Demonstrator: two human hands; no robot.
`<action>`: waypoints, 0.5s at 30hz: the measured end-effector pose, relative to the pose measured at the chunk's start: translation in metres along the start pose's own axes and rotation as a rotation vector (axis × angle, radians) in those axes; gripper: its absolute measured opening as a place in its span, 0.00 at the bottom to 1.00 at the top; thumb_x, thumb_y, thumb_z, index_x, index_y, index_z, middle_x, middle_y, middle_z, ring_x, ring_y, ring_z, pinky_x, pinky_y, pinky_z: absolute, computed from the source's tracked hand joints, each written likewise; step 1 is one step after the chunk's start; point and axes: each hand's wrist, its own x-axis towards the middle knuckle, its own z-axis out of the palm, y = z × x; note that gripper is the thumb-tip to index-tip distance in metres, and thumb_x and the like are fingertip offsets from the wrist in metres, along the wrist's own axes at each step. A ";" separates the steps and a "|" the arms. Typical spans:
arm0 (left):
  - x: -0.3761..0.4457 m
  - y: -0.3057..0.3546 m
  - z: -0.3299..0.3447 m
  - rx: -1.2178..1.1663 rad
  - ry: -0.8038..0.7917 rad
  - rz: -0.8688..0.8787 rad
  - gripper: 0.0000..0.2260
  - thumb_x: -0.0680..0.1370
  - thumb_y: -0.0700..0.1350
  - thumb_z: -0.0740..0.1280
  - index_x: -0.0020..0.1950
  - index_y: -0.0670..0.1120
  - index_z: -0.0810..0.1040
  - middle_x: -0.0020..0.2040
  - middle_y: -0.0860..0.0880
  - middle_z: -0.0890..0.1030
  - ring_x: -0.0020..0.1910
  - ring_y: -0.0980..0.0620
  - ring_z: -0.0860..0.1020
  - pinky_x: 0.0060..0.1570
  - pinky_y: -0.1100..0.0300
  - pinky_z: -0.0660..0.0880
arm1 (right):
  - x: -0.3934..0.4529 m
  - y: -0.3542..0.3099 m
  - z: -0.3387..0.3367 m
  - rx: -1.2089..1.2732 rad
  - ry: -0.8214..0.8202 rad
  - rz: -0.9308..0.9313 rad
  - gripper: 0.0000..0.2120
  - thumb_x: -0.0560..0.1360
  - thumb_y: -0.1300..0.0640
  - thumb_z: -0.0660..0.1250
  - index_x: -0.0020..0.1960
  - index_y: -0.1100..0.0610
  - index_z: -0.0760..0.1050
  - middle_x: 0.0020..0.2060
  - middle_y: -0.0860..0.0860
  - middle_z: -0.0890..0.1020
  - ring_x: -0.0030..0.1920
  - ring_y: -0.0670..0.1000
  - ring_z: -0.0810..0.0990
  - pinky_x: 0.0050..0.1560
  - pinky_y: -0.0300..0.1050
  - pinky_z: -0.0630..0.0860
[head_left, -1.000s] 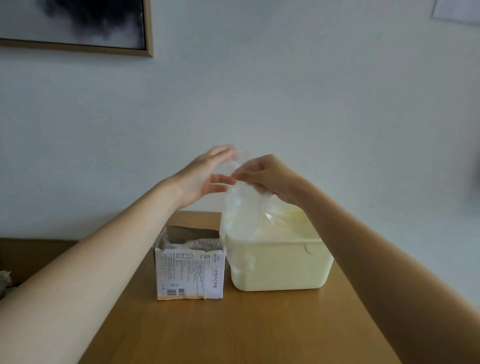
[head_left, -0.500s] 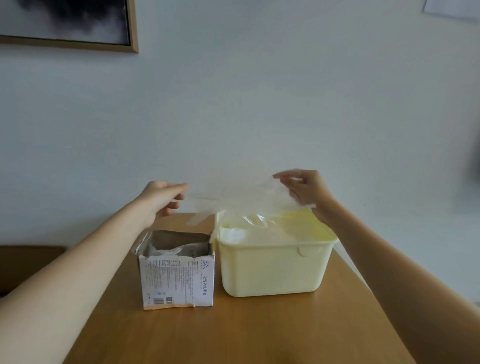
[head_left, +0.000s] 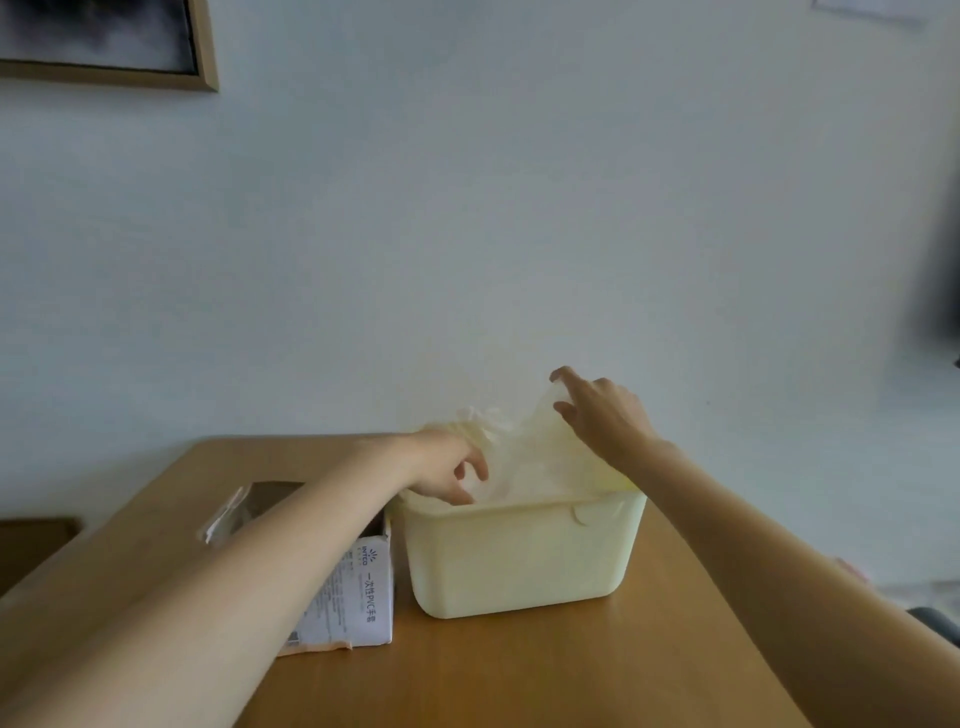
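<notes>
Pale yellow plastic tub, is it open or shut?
Open: no lid covers the pale yellow plastic tub; clear plastic film, held by the right hand, rises from its top.

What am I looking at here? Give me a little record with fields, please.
Setting: wooden table against a pale wall
Main item: clear plastic film, rising out of the pale yellow tub
Left hand: pinches the film at the tub's left rim
Right hand: holds the film's top edge above the tub
Beside tub: opened glove box, on its left
</notes>
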 end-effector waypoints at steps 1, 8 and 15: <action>0.004 0.001 0.001 0.044 -0.024 -0.002 0.19 0.78 0.46 0.64 0.69 0.51 0.70 0.64 0.48 0.73 0.61 0.49 0.74 0.57 0.60 0.69 | 0.002 -0.001 -0.003 -0.034 -0.005 -0.014 0.19 0.80 0.53 0.58 0.70 0.55 0.61 0.52 0.57 0.79 0.50 0.60 0.79 0.44 0.48 0.70; 0.027 0.007 0.004 0.334 -0.146 -0.046 0.16 0.77 0.38 0.58 0.64 0.44 0.73 0.53 0.43 0.78 0.44 0.47 0.72 0.46 0.58 0.70 | 0.002 -0.011 -0.023 -0.288 0.082 -0.228 0.25 0.76 0.62 0.63 0.70 0.59 0.60 0.63 0.57 0.67 0.61 0.58 0.69 0.54 0.49 0.71; 0.029 0.011 -0.004 0.225 0.047 -0.033 0.16 0.78 0.39 0.62 0.65 0.50 0.74 0.64 0.48 0.72 0.60 0.47 0.74 0.58 0.56 0.72 | 0.000 -0.024 0.006 -0.039 -0.692 -0.091 0.40 0.71 0.48 0.72 0.74 0.53 0.55 0.70 0.52 0.61 0.62 0.57 0.74 0.60 0.52 0.74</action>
